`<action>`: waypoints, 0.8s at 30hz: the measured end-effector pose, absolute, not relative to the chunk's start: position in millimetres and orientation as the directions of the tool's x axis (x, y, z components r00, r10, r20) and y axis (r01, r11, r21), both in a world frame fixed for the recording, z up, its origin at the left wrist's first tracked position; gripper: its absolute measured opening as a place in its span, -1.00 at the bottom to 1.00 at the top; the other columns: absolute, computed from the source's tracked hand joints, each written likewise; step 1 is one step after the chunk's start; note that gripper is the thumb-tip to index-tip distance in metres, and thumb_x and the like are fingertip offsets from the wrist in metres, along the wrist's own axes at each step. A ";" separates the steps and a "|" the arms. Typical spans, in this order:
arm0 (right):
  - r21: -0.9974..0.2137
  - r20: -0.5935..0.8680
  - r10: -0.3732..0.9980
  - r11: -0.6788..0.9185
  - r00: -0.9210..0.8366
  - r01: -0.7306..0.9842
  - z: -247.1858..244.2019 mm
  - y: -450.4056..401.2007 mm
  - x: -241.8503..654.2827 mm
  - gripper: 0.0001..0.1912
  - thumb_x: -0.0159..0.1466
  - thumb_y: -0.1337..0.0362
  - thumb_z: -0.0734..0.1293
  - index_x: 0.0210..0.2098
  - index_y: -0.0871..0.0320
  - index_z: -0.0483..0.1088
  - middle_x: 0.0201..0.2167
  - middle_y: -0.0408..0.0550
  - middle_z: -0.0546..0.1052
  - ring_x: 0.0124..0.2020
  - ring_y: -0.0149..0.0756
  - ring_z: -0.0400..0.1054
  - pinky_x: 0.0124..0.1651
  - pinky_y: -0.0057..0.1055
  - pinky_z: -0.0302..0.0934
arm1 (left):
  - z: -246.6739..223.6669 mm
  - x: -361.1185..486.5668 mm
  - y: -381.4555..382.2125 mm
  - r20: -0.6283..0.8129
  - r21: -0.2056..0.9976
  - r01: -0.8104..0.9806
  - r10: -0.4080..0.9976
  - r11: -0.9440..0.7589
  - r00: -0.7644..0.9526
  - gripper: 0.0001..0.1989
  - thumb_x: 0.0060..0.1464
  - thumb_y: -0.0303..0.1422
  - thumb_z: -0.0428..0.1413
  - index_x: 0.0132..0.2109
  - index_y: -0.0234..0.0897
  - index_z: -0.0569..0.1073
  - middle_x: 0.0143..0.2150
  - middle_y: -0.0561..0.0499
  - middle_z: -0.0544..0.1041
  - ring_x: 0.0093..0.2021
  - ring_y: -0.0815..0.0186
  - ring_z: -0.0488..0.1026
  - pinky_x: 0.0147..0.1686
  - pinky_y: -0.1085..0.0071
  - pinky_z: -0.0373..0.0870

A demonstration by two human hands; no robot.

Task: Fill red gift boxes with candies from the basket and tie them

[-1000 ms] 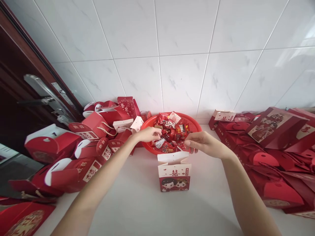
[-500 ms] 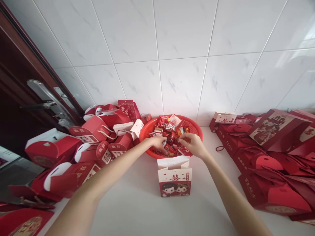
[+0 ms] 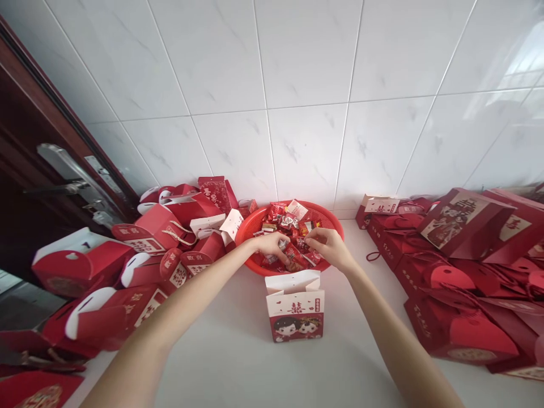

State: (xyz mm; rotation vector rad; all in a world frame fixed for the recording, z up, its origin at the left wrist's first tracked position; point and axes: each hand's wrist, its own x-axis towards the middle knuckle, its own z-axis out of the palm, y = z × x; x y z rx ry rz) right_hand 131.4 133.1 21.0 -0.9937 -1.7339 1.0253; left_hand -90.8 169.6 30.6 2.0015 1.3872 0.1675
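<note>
A red plastic basket [image 3: 335, 220] of wrapped candies [image 3: 289, 222] stands against the wall. My left hand [image 3: 272, 245] reaches into its near left part, fingers curled round a small silvery wrapped candy [image 3: 282, 245]. From the right, my right hand [image 3: 329, 246] dips in with thumb and fingertips closed together. What they pinch, if anything, is too small to make out. Just in front of the basket, between my forearms, an open-topped paper gift box [image 3: 295, 311] stands upright, white above and red below, with two cartoon faces. Its inside is hidden.
Several red gift boxes [image 3: 147, 226] crowd the left of the white table [image 3: 272, 374], some with flaps up. More closed red boxes [image 3: 459, 283] are piled at the right. Behind is a tiled wall [image 3: 310, 153]; at the far left, a dark door with a metal handle [image 3: 72, 181].
The whole view has shifted slightly, so things appear a little further left. Both hands stay in the basket, their fingers moving only slightly among the candies. The white-and-red box stands where it was.
</note>
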 end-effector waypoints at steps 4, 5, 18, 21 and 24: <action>-0.945 0.261 0.929 0.301 -0.261 0.128 21.4 134.2 133.5 -0.77 0.10 0.09 0.35 -0.41 0.14 0.45 -0.46 -0.06 0.54 -0.46 -0.26 0.41 -0.33 -0.32 0.32 | 27.5 -94.4 176.0 -0.006 0.721 0.673 0.969 -0.166 0.245 -0.48 -0.27 -0.06 0.39 -0.19 -0.26 0.48 -0.33 0.11 0.48 -0.27 0.26 0.43 -0.29 0.41 0.35; -0.948 0.259 0.933 0.294 -0.248 0.117 21.3 134.4 133.8 -0.77 0.09 0.09 0.35 -0.40 0.14 0.45 -0.45 -0.05 0.54 -0.45 -0.26 0.41 -0.33 -0.31 0.32 | 26.9 -95.1 178.1 0.040 0.729 0.665 0.979 -0.165 0.200 -0.50 -0.18 -0.08 0.36 -0.14 -0.27 0.47 -0.28 0.07 0.51 -0.23 0.25 0.45 -0.24 0.39 0.38; -0.948 0.254 0.944 0.286 -0.209 0.141 20.9 135.0 133.4 -0.75 0.07 0.07 0.32 -0.40 0.13 0.44 -0.37 -0.03 0.54 -0.43 -0.29 0.36 -0.34 -0.34 0.29 | 41.3 -100.8 162.0 0.179 0.549 0.805 0.972 -0.224 0.149 -0.78 0.05 -0.34 0.18 -0.12 -0.22 0.58 0.00 -0.10 0.57 0.06 0.06 0.48 0.11 0.26 0.35; -0.946 0.261 0.943 0.292 -0.206 0.141 20.4 135.4 133.0 -0.76 0.07 0.09 0.32 -0.40 0.13 0.45 -0.39 -0.02 0.54 -0.44 -0.28 0.35 -0.34 -0.33 0.29 | 37.5 -86.4 149.2 -0.147 0.442 0.842 0.900 -0.311 0.409 -0.67 -0.06 -0.17 0.29 -0.13 -0.19 0.57 -0.22 -0.03 0.62 -0.19 0.11 0.56 -0.18 0.34 0.42; -0.942 0.268 0.942 0.300 -0.203 0.150 19.3 136.0 132.4 -0.77 0.07 0.10 0.33 -0.41 0.13 0.45 -0.39 -0.02 0.55 -0.44 -0.28 0.37 -0.33 -0.33 0.29 | 25.4 -66.0 146.7 -0.366 0.307 0.872 0.799 -0.381 0.478 -0.66 -0.10 -0.17 0.29 -0.17 -0.22 0.52 -0.19 -0.11 0.61 -0.23 0.07 0.55 -0.28 0.34 0.39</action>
